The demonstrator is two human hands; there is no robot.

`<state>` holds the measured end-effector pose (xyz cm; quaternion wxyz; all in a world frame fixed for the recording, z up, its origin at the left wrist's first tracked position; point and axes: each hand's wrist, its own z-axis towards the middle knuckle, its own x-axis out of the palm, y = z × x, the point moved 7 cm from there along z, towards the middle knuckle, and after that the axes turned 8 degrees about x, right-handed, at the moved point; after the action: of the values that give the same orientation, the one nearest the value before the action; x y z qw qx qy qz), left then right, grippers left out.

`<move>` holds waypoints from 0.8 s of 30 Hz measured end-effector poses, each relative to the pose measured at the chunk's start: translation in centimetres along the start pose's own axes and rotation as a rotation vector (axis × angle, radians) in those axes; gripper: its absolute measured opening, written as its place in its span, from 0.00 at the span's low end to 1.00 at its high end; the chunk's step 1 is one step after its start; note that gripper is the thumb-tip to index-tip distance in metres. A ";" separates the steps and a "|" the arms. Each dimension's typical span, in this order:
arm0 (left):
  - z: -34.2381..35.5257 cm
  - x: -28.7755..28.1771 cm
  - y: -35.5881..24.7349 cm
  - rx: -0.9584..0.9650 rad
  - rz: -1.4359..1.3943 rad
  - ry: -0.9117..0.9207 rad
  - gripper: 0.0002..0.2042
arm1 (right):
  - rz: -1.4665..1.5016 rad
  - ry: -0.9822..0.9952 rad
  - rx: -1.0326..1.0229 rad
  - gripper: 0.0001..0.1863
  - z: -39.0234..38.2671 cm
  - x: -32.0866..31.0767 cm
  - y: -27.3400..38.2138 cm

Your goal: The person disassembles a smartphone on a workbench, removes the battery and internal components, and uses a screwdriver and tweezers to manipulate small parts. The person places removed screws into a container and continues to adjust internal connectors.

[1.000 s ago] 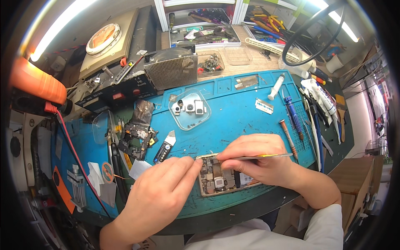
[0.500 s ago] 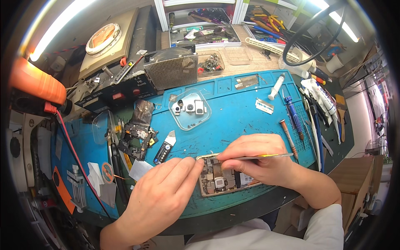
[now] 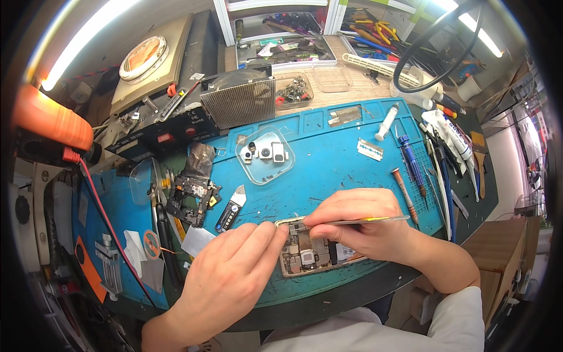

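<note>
An opened smartphone (image 3: 308, 258) lies on the blue mat, its circuit board and dark battery exposed. My left hand (image 3: 237, 267) grips the phone's upper left corner, fingers close together over the frame. In my right hand (image 3: 363, 226) is a pair of slim metal tweezers (image 3: 387, 219), pinched between thumb and fingers. Their back end sticks out to the right. The tips are hidden behind my fingers at the phone's top edge, so what they touch does not show.
Beyond the phone stands a clear tray (image 3: 267, 170) of small camera modules. A utility knife (image 3: 230, 209) and stripped phone parts (image 3: 193, 196) lie to the left. Toward the right are a razor blade (image 3: 370, 149), a syringe (image 3: 387, 122) and screwdrivers (image 3: 412, 166).
Both hands hold nearly the same pose on the phone. The whole view has shifted very slightly.
</note>
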<state>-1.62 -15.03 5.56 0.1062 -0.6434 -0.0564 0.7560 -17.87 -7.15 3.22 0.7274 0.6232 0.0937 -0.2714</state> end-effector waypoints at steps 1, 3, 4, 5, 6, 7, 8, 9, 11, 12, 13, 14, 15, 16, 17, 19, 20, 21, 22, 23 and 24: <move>0.0 0.0 -0.1 -0.024 -0.018 0.006 0.23 | 0.001 -0.002 -0.005 0.07 0.0 0.0 0.0; 0.0 -0.1 -0.1 -0.047 -0.038 0.012 0.23 | 0.001 -0.007 -0.014 0.07 0.0 -0.1 0.1; 0.0 -0.1 -0.1 -0.047 -0.039 0.012 0.23 | 0.028 -0.021 -0.003 0.07 0.0 -0.2 0.1; 0.0 -0.1 0.0 -0.045 -0.042 0.012 0.23 | 0.054 -0.035 0.009 0.07 -0.1 -0.3 0.0; 0.0 -0.1 0.0 -0.045 -0.047 0.014 0.23 | 0.079 -0.049 0.021 0.07 -0.1 -0.5 0.0; 0.0 -0.1 0.1 -0.045 -0.053 0.016 0.23 | 0.095 -0.051 0.009 0.07 -0.2 -0.7 0.1; 0.0 -0.2 0.1 -0.047 -0.056 0.017 0.23 | 0.112 -0.051 -0.005 0.07 -0.3 -0.9 0.3; 0.0 -0.1 0.1 -0.049 -0.055 0.018 0.23 | 0.128 -0.052 -0.019 0.07 -0.3 -1.1 0.4; -0.1 -0.1 0.0 -0.051 -0.053 0.021 0.23 | 0.110 -0.026 -0.031 0.07 -0.3 -0.8 0.6; -0.1 -0.1 0.0 -0.052 -0.052 0.019 0.23 | 0.102 -0.013 -0.036 0.07 -0.3 -0.7 0.7; -0.1 -0.1 0.0 -0.053 -0.051 0.018 0.23 | 0.095 -0.014 -0.039 0.07 -0.2 -0.6 0.6; -0.1 -0.1 0.0 -0.054 -0.050 0.015 0.23 | 0.088 -0.015 -0.041 0.07 -0.2 -0.6 0.5; -0.1 -0.1 0.0 -0.055 -0.049 0.015 0.23 | 0.081 -0.016 -0.042 0.07 -0.2 -0.5 0.5; -0.1 -0.1 0.0 -0.056 -0.049 0.014 0.23 | 0.071 -0.017 -0.040 0.07 -0.2 -0.4 0.4; -0.1 0.0 0.0 -0.057 -0.049 0.014 0.23 | 0.061 -0.018 -0.038 0.07 -0.2 -0.4 0.3; -0.1 0.0 0.0 -0.053 -0.049 0.009 0.23 | 0.047 -0.017 -0.030 0.07 -0.2 -0.3 0.2; -0.1 -0.1 0.0 -0.052 -0.048 0.006 0.23 | 0.042 -0.016 -0.026 0.07 -0.2 -0.3 0.2; -0.1 -0.1 -0.1 -0.052 -0.043 0.004 0.23 | 0.038 -0.014 -0.022 0.07 -0.2 -0.2 0.2; -0.1 -0.2 -0.1 -0.053 -0.039 0.002 0.23 | 0.034 -0.015 -0.022 0.07 -0.2 -0.2 0.2; -0.1 -0.2 -0.1 -0.052 -0.034 0.000 0.23 | 0.031 -0.018 -0.023 0.07 -0.1 -0.2 0.2; -0.2 -0.2 -0.1 -0.052 -0.036 -0.002 0.23 | 0.027 -0.020 -0.023 0.07 -0.1 -0.1 0.2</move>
<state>-1.42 -14.96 5.77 0.1029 -0.6442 -0.0878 0.7528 -17.89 -6.96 3.40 0.7390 0.6133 0.0812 -0.2668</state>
